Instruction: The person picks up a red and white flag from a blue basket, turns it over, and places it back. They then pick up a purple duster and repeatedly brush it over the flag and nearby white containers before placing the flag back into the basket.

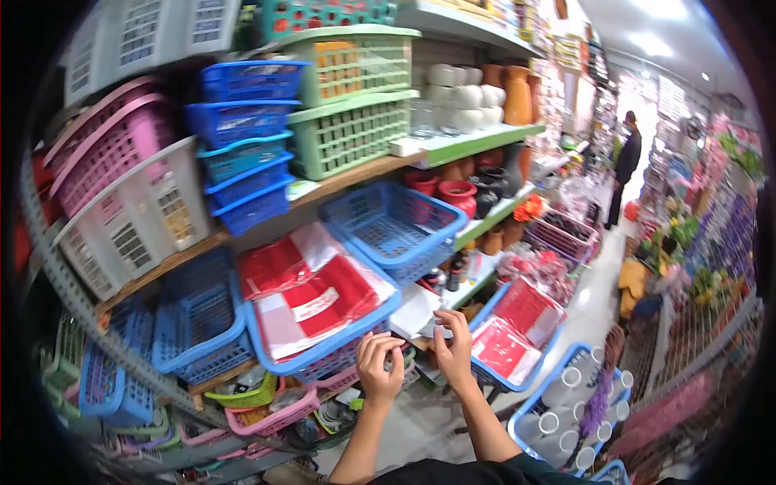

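My left hand point(380, 370) is raised in front of me with its fingers curled and the thumb apart, and I see nothing in it. Beside it, my right hand point(454, 347) has bent fingers and a separate thumb, and also holds nothing visible. Closest to the left hand is a blue plastic basket point(314, 363) filled with flat red-and-white packets point(317, 297) in clear wrap. On the right hand's other side stands another blue basket with similar red packets point(521, 319). White paper or card point(414, 310) lies behind the hands.
Shelves carry stacked blue baskets point(246, 125), green baskets point(352, 133) and a pink basket point(113, 153). Vases point(518, 95) stand farther along. At lower right, a floor basket holds white cylindrical items point(559, 386). A person in dark clothes point(626, 158) stands down the aisle.
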Demonstrator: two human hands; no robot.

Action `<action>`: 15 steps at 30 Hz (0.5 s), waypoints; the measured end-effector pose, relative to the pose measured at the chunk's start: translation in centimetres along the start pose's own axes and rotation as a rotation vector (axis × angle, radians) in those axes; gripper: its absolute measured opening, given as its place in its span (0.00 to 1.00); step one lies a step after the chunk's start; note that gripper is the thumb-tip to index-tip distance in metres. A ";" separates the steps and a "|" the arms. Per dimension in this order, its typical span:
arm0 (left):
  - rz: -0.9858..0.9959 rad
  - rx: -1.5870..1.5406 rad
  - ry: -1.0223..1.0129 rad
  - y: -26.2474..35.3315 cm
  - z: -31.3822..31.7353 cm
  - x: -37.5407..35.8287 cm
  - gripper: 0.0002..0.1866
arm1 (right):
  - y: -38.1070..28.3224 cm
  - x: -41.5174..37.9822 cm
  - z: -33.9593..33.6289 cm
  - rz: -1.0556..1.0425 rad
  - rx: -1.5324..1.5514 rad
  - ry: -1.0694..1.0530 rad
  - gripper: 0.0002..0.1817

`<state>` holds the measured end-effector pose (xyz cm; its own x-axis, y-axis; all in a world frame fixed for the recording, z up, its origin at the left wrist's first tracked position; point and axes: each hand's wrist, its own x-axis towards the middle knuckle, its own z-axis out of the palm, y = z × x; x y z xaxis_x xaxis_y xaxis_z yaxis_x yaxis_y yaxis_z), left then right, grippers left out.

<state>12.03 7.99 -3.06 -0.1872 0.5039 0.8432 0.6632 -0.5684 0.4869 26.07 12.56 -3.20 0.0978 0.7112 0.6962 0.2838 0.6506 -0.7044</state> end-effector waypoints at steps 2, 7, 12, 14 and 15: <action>-0.053 -0.084 -0.062 0.6 2.7 -1.3 0.04 | 1.2 -1.3 -2.8 0.116 -0.013 0.054 0.15; -0.106 -0.254 -0.229 3.1 8.6 -4.6 0.04 | 5.9 -5.2 -9.4 0.266 -0.109 0.205 0.15; -0.107 -0.367 -0.397 5.2 14.5 -6.0 0.04 | 11.4 -7.7 -15.4 0.498 -0.178 0.324 0.15; -0.214 -0.421 -0.515 5.5 17.0 -6.5 0.05 | 14.0 -7.6 -16.9 0.555 -0.117 0.395 0.15; -0.207 -0.434 -0.530 5.4 18.4 -6.7 0.05 | 15.0 -7.2 -17.3 0.559 -0.126 0.413 0.15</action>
<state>30.20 13.58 -10.27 0.1721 0.8153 0.5528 0.2838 -0.5784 0.7648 46.13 12.62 -16.42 0.6083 0.7540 0.2479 0.1913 0.1639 -0.9678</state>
